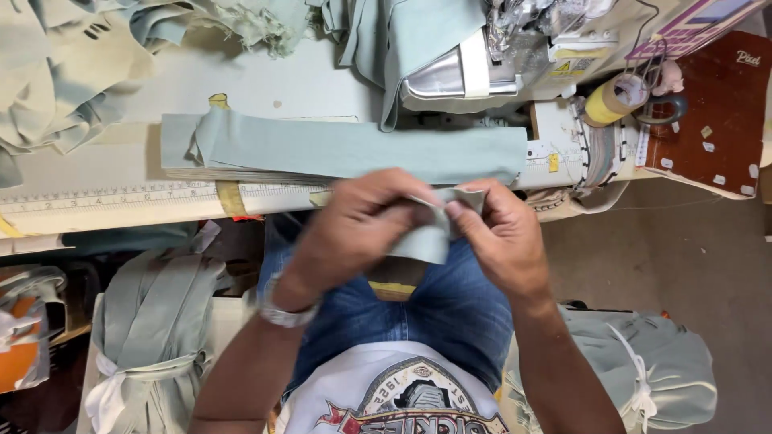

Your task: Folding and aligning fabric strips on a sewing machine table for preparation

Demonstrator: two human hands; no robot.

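Both hands (430,229) pinching fabric piece (430,237), table edge (121,217) beyond

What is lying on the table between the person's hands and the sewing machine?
In the head view, a stack of long pale green fabric strips lies between the hands' small fabric piece and the sewing machine.

Fabric piece (430,237) mostly hidden by hands, blurred; bundle (651,370) cut off.
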